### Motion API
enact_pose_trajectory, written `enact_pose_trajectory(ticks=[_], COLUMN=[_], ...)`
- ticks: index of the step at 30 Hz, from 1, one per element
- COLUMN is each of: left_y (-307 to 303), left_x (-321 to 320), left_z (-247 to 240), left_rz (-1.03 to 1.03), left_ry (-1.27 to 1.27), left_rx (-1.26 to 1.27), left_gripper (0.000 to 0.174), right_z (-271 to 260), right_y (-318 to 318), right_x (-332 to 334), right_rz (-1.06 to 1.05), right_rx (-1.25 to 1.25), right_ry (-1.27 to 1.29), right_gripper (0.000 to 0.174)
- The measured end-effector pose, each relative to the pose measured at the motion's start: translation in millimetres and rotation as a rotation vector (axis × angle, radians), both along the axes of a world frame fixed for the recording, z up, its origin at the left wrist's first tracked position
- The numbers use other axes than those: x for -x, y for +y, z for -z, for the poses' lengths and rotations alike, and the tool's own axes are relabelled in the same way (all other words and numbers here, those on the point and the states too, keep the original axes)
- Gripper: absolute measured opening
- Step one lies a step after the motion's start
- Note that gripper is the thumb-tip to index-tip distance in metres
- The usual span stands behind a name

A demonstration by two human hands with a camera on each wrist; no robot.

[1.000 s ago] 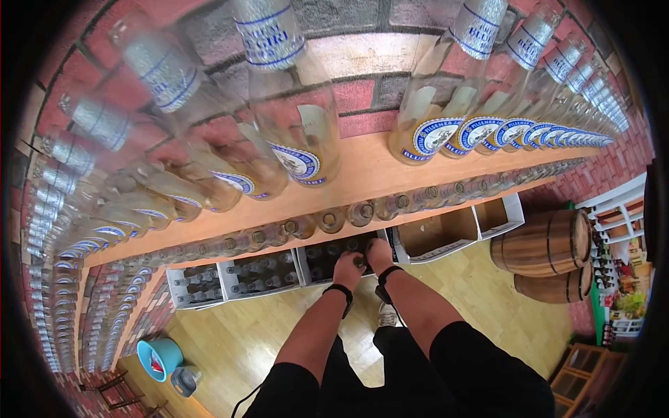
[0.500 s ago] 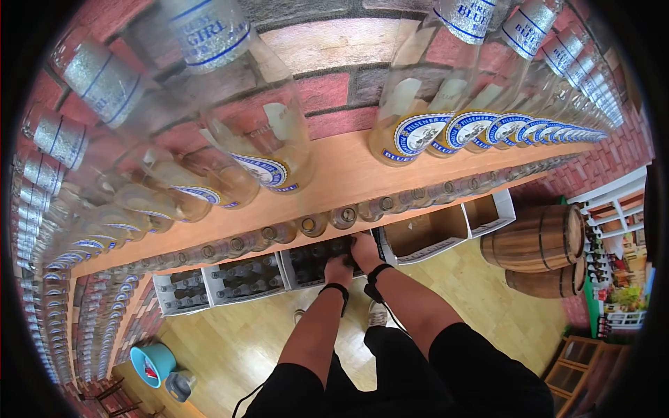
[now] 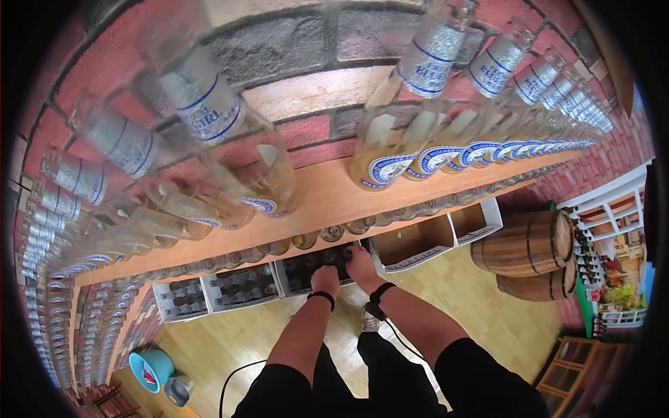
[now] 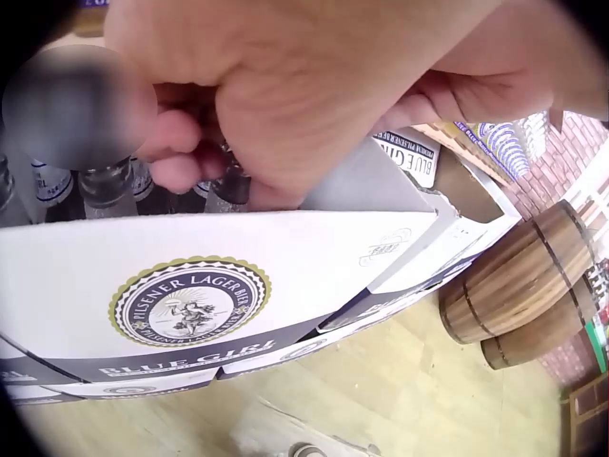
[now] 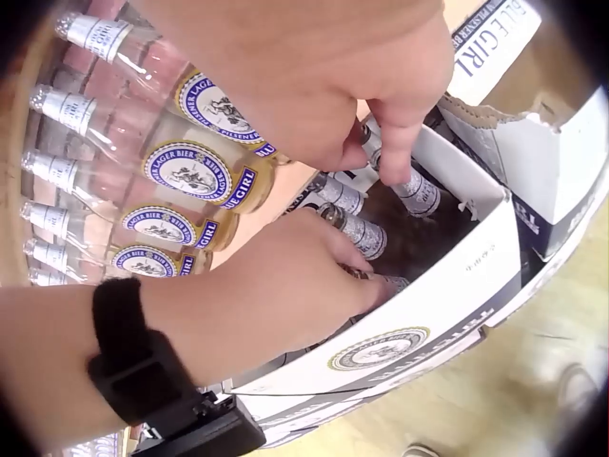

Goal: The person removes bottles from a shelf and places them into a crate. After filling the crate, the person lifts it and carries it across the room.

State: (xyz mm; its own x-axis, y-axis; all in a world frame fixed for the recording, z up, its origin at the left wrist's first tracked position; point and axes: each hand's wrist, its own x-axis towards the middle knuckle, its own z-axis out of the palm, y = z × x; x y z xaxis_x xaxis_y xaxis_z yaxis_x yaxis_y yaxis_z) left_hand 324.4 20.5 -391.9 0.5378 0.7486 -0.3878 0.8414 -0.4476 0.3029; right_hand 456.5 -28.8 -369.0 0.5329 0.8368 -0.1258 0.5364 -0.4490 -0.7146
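Observation:
In the head view my left hand [image 3: 325, 280] and right hand [image 3: 360, 265] are both at the right part of a white carton of glass bottles. The right wrist view shows the right thumb and fingers pinching the silver-foiled neck of one bottle [image 5: 419, 198] near the carton's end wall. My left hand curls its fingers round another bottle's neck [image 4: 228, 190], close to the carton's front wall [image 4: 57, 257]. Other foiled bottles [image 5: 362, 231] stand upright between and beside the hands. Their lower parts are hidden inside the carton.
A wooden shelf [image 3: 327, 184] above carries a long row of labelled clear bottles [image 3: 397, 164]. Cartons of bottles [image 3: 244, 287] stand to the left, an open carton with bare cardboard inside [image 3: 414, 240] to the right. Beyond are wooden barrels [image 3: 523, 240]; a blue bucket [image 3: 151, 369] is at lower left.
The head view has shifted, so the cartons and shelf sit further left. Both hands stay at the same carton; the bottle top seen in the left hand earlier is now hidden in the head view.

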Motion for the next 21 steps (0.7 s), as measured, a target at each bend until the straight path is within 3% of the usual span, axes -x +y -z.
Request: enact_pose_trajectory(ticks=[5, 7, 9, 12, 14, 16, 17, 19, 21], left_y=[-5, -10, -14, -28, -40, -48, -48, -55, -58], left_x=[2, 14, 28, 72, 102, 136, 150, 185, 223], left_z=[20, 7, -20, -54, -108, -134, -157, -202, -219], left_rz=[0.009, 0.018, 0.017, 0.069, 0.07, 0.066, 0.071, -0.17, -0.196], left_ry=[0.003, -0.077, -0.193, -0.432, -0.32, -0.388, -0.391, -0.455, -0.469], left_rx=[0.01, -0.004, -0.043, -0.102, 0.027, 0.166, 0.156, 0.601, 0.576], left_gripper=[0.016, 0.018, 0.03, 0.04, 0.036, 0.033, 0.033, 0.031, 0.03], right_z=[-41, -69, -107, -214, -289, -370, -397, -454, -496], right_y=[-15, -32, -47, -71, -74, -63, -55, -33, -11], right_x=[-3, -3, -2, 2, 6, 0, -5, -12, -9], right_rz=[-0.033, -0.065, -0.128, -0.115, -0.107, 0.037, 0.042, 0.079, 0.133], right_rx=[-0.034, -0.1, -0.169, -0.199, -0.315, -0.477, -0.572, -0.734, -0.857], right_ry=[0.025, 0.023, 0.089, 0.21, 0.186, 0.045, -0.063, -0.163, -0.192], right_gripper=[0.042, 0.039, 0.032, 0.026, 0.02, 0.015, 0.017, 0.026, 0.042])
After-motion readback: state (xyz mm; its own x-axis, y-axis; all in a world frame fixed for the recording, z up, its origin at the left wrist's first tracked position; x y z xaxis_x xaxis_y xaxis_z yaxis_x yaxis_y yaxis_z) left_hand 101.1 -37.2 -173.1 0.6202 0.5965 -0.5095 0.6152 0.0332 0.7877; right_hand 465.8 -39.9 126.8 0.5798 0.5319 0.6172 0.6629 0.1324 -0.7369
